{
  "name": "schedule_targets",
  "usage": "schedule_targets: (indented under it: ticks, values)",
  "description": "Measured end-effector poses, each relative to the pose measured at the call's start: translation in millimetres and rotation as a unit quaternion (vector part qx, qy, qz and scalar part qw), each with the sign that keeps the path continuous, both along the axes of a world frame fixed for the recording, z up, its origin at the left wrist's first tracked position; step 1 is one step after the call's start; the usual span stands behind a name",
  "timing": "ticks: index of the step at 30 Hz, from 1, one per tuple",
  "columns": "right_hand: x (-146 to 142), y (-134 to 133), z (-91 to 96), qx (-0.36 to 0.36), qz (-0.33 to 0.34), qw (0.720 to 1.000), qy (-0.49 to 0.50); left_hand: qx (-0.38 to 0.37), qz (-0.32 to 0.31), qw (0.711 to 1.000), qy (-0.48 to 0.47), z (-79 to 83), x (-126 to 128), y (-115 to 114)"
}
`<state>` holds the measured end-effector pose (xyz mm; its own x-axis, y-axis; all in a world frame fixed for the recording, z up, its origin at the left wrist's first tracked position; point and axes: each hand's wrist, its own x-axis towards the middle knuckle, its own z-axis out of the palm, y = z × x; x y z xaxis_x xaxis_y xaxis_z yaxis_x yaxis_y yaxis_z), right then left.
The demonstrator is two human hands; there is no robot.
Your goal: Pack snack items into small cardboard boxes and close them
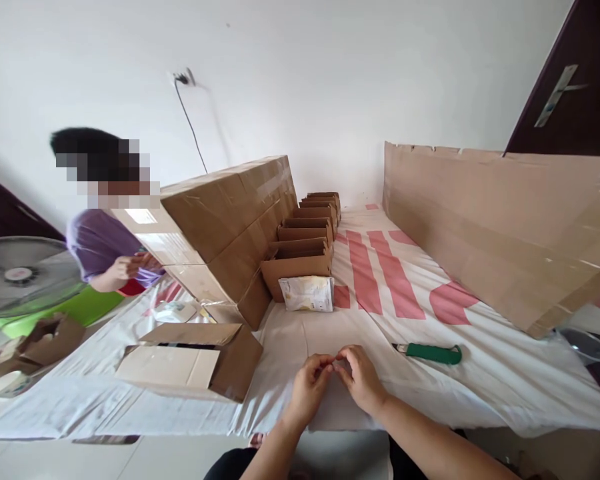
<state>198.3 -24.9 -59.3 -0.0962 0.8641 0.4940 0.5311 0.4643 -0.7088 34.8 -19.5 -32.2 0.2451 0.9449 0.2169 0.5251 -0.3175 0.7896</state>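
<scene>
Close to the table's front edge, my left hand and my right hand meet fingertip to fingertip. Both are closed in a pinch; whatever lies between the fingers is too small to make out. A green utility knife lies on the cloth to the right of my right hand. Beyond my hands, a white and yellow printed pouch leans against the nearest of several open cardboard boxes standing in a row. Left of my left hand sits a cardboard box with its flaps partly raised.
Large stacked cartons form a wall on the left, and a tall cardboard panel stands on the right. A white cloth with red print covers the table. Another person works behind the cartons, near a fan.
</scene>
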Motion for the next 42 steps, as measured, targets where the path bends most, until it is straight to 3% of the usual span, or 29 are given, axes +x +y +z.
schedule_targets:
  ticks: [10, 17, 22, 28, 34, 38, 42]
  values:
    - [-0.2, -2.1, 5.9, -0.025, 0.003, 1.0, -0.015, 0.062, -0.045, 0.997, -0.01, 4.3, 2.2, -13.0]
    - [-0.4, -2.2, 7.8, -0.032, 0.007, 0.999, -0.012, 0.005, 0.037, 0.996, -0.076, -8.7, -2.3, -14.0]
    - [5.9, -5.9, 13.2, -0.045, 0.018, 0.999, 0.011, -0.063, 0.102, 0.983, -0.137, -9.5, -12.2, -5.6]
    - [-5.8, -14.8, 22.5, -0.051, 0.033, 0.998, 0.02, -0.104, 0.084, 0.979, -0.157, -8.0, -13.5, -7.7]
    - [-18.4, -16.4, 28.7, -0.057, 0.022, 0.998, -0.03, -0.15, 0.014, 0.977, -0.154, -4.4, -19.9, -9.9]
    - [2.2, -27.5, 39.5, -0.089, 0.003, 0.994, -0.066, -0.157, -0.014, 0.977, -0.142, -10.9, -24.3, -8.1]
    - [59.8, -44.8, 59.6, -0.152, -0.015, 0.984, -0.092, -0.13, 0.02, 0.983, -0.13, -16.2, -27.3, -8.1]
